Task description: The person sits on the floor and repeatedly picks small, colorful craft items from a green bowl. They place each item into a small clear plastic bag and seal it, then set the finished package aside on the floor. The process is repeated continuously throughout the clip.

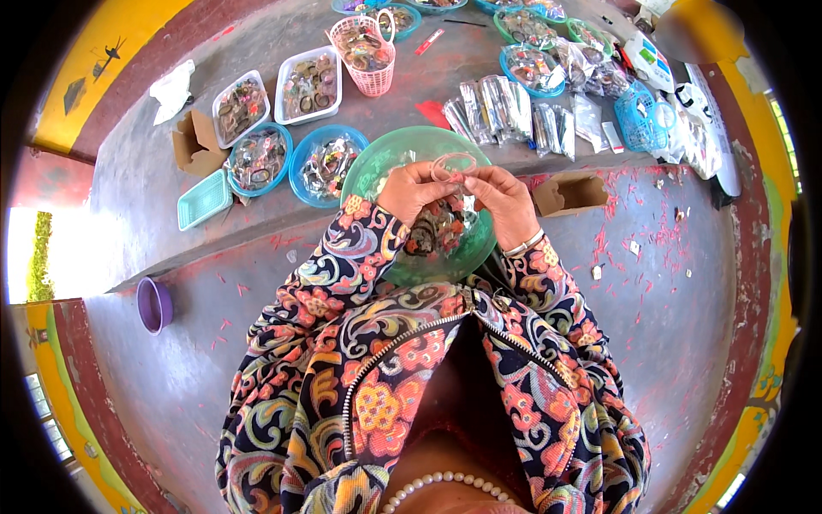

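Note:
Both hands are raised over a green basin [419, 141], pinching a thin pale pink loop [453, 158] between them. My left hand [408, 190] grips its left lower side with thumb and forefinger. My right hand [507, 206] pinches the right lower side, where a small reddish piece shows between the fingertips. Whether the loop is a hair tie or a bracelet cannot be made out. Inside the basin, under my hands, lie dark bands and red and orange pieces [441, 230], some in clear wrapping. My hands and sleeves hide part of the basin.
On the grey ledge stand blue bowls [293, 176] and white trays [309, 118] of small wrapped items, plus a pink basket [368, 79]. Bundles of clear packets [507, 101] lie at right. A cardboard box [568, 199] is right of the basin; a purple tub [154, 307] sits left.

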`<state>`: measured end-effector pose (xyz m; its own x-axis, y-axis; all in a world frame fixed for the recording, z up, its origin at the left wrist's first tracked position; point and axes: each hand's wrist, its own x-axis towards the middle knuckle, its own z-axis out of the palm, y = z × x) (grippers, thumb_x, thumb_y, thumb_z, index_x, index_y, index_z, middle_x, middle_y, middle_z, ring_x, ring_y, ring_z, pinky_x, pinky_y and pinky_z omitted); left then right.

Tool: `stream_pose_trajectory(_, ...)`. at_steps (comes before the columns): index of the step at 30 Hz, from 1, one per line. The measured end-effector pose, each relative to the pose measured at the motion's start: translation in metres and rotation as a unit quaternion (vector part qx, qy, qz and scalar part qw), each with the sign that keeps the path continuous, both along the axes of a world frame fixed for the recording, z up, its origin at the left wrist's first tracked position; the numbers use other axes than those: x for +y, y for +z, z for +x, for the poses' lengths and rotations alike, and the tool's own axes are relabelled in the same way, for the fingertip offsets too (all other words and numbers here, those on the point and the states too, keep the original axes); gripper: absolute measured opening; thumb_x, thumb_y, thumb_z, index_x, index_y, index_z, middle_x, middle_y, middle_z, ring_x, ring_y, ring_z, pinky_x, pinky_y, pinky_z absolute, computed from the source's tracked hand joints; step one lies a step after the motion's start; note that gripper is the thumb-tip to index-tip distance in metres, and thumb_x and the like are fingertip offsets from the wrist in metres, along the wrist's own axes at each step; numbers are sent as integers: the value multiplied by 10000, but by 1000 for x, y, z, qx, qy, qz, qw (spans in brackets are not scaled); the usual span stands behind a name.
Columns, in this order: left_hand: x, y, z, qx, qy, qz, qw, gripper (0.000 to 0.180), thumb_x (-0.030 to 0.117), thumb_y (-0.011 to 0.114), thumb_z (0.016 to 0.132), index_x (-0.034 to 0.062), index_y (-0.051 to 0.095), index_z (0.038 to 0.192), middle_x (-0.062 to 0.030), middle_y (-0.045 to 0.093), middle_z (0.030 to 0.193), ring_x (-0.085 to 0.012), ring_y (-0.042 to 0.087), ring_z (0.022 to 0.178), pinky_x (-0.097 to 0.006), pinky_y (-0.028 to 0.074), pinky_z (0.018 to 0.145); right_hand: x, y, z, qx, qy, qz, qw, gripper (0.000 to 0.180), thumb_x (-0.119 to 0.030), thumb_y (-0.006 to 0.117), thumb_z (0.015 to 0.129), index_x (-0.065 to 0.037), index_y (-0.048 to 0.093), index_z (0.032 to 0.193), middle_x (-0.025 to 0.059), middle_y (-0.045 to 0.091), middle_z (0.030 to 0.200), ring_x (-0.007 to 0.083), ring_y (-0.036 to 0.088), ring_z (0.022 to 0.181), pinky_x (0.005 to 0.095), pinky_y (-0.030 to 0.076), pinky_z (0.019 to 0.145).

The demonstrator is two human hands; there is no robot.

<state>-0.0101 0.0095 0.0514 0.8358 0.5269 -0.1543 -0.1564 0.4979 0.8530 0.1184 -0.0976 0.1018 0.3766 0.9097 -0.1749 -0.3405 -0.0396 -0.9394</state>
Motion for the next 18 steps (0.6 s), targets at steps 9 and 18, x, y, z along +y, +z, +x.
stream_pose_trajectory(9,-2,10,-3,55,-34,22,998,190,175,605,795,19,594,903,-72,638,774,-135,623,697,-203,429,491,-1,-20,11,-8,-25,-4,1000,117,-107,616,791,7,622,818,-3,595,729,44,474,602,180,369,541)
stream_pose_trajectory(18,1,2,-3,27,3,-14,1000,135,84,568,808,-27,586,884,-108,618,933,-169,625,768,-187,417,529,-1,-14,10,21,-52,-9,998,141,-147,602,806,-10,615,838,8,603,749,51,503,641,180,370,552)
